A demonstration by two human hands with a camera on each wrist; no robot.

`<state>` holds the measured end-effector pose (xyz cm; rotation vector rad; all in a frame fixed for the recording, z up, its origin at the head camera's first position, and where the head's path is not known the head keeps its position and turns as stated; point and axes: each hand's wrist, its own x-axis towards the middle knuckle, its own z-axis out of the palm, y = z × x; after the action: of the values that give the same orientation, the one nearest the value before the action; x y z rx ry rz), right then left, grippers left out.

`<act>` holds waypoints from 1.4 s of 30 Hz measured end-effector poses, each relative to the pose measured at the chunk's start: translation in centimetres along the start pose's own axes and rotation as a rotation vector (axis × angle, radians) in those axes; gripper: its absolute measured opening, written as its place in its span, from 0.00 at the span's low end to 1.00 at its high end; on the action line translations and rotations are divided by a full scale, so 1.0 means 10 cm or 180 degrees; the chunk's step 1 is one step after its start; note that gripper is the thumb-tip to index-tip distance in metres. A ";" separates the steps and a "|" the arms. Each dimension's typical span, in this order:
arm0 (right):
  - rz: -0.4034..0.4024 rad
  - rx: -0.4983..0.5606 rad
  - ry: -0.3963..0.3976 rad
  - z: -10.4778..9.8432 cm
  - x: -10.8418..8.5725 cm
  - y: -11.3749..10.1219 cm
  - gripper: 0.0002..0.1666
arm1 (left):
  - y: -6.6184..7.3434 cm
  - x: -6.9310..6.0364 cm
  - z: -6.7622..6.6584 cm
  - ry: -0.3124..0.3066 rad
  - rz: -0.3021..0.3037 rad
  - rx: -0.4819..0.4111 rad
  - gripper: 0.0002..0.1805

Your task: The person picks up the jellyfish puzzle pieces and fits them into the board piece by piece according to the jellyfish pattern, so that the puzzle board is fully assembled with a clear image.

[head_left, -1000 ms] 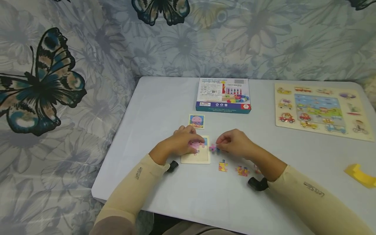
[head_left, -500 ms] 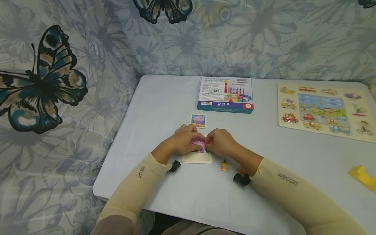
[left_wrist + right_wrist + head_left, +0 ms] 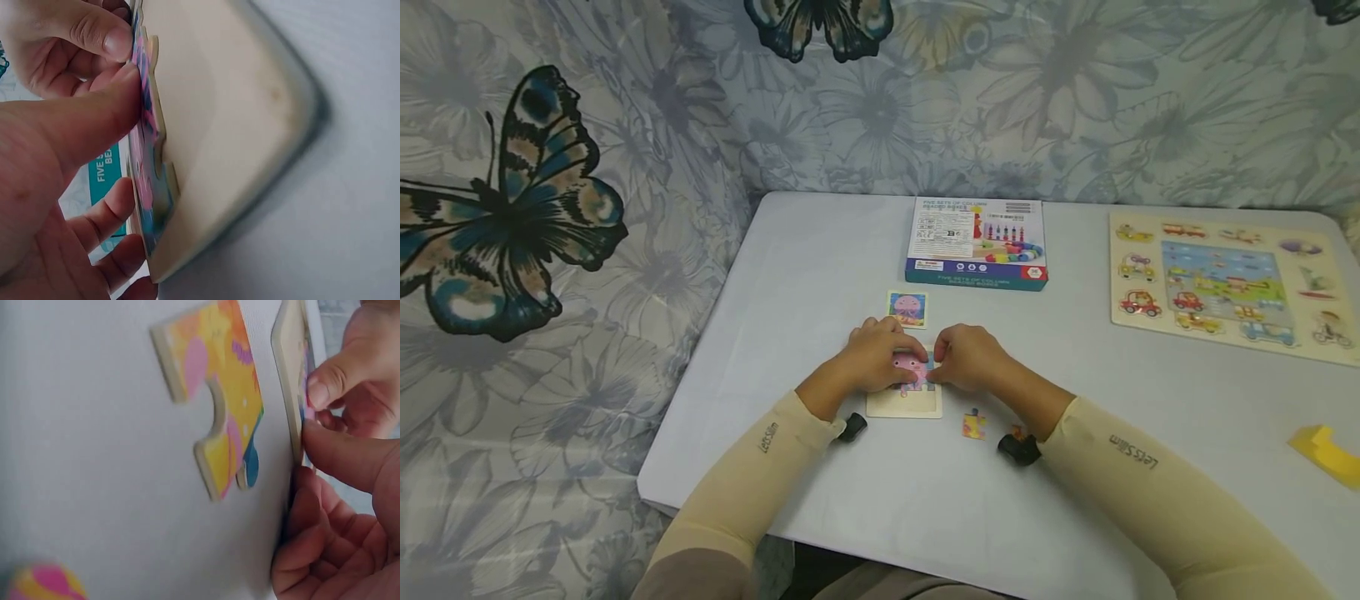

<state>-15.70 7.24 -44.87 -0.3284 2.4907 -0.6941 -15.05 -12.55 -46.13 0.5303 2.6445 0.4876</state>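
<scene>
In the head view, a small wooden puzzle board [image 3: 904, 406] has a pink octopus picture [image 3: 913, 364] in its upper part and bare wood below. My left hand [image 3: 872, 357] holds the board from the left, its thumb on the picture pieces, as the left wrist view also shows. My right hand [image 3: 973, 360] has its thumb and curled index finger at a blue-edged piece [image 3: 931, 364] on the picture's right side; the fingers partly hide it. A picture card [image 3: 907, 309] lies just beyond the board. A yellow piece [image 3: 973, 425] [image 3: 240, 387] lies to the right.
Another piece [image 3: 1018, 432] is partly hidden by the black wrist camera [image 3: 1019, 450]. A box [image 3: 976, 243] stands behind the card. A larger vehicle puzzle board [image 3: 1217, 287] is at the back right, with a yellow curved object [image 3: 1326, 454] at the right.
My right hand has moved left with the blue and pink piece from beside the board onto its right side. Its thumb and index finger have since spread slightly. My left hand has barely moved.
</scene>
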 end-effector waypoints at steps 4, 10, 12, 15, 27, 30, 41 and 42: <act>-0.0119 -0.0111 -0.0014 0.00 -0.09 -0.01 0.15 | 0.01 -0.01 -0.02 -0.0024 -0.0044 -0.0039 0.15; -0.0118 -0.0618 -0.0175 -0.02 -0.46 0.07 0.20 | -0.02 -0.01 -0.04 -0.0112 0.0005 -0.0011 0.14; -0.0169 -0.0744 -0.0143 0.03 -0.58 0.12 0.23 | -0.04 -0.01 -0.05 -0.0142 0.0014 0.0016 0.14; -0.0381 -0.0831 0.0068 0.15 -0.70 0.20 0.24 | -0.10 -0.03 -0.06 -0.0179 0.0069 0.0056 0.14; -0.0598 -0.0172 0.0121 0.19 -0.81 0.21 0.11 | -0.38 -0.20 -0.13 -0.0150 0.0027 -0.0027 0.31; -0.0615 0.0131 0.0105 0.12 -0.74 0.13 0.09 | -0.40 -0.23 -0.13 -0.0058 -0.0105 0.0055 0.32; -0.0856 0.0544 0.0086 0.41 -0.16 -0.33 0.06 | -0.41 -0.22 -0.11 0.0201 -0.0006 -0.0049 0.25; -0.0869 0.0490 0.0119 0.43 -0.14 -0.35 0.06 | -0.41 -0.22 -0.11 0.0209 0.0005 -0.0063 0.25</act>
<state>-11.90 3.04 -45.55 -0.6095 2.4329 -1.0035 -14.84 -17.34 -46.19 0.5188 2.6988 0.5400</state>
